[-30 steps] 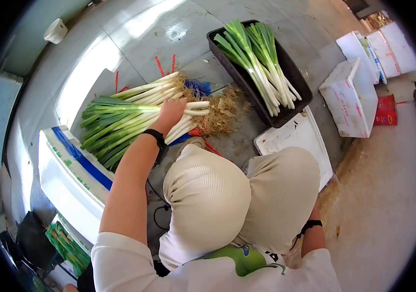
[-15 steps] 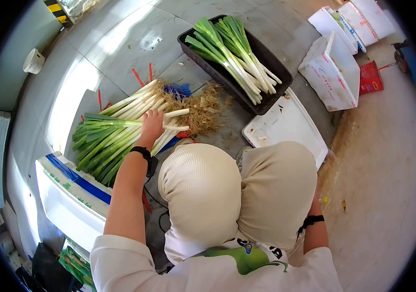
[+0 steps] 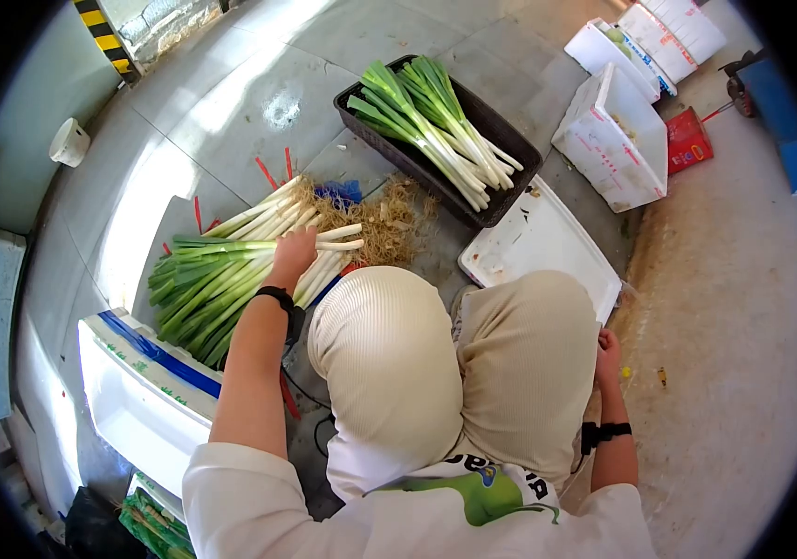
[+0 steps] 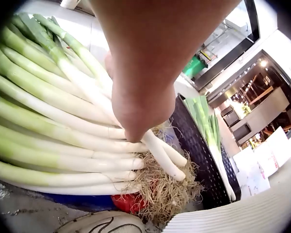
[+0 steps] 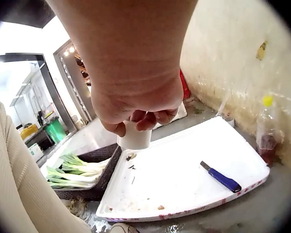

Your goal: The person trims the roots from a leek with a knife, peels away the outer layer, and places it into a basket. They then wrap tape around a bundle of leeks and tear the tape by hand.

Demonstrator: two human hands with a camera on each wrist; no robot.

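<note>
My left hand [image 3: 295, 253] is curled round a couple of white leek stalks [image 3: 341, 233], on top of a fanned pile of leeks [image 3: 217, 289] with green leaves to the left. In the left wrist view, their trimmed ends [image 4: 172, 167] stick out past the hand [image 4: 143, 107], over dry roots [image 4: 167, 194]. Beside my right knee is my right hand [image 3: 609, 357]. The right wrist view shows that hand [image 5: 138, 104] with its fingertips on a white cylindrical thing [image 5: 135, 137], above a white foam lid [image 5: 184, 167]. A blue-handled knife [image 5: 223, 179] lies on the lid.
A black crate [image 3: 529, 154] with trimmed leeks [image 3: 431, 126] stands ahead, beside the foam lid [image 3: 548, 238]. Foam boxes [image 3: 613, 140] are at the right, another foam box [image 3: 147, 401] at the left. A yellow-capped bottle [image 5: 267, 126] stands by the wall.
My right hand has come into the head view from behind the right knee. The head view has shifted, while my left hand keeps its hold on the leek stalks.
</note>
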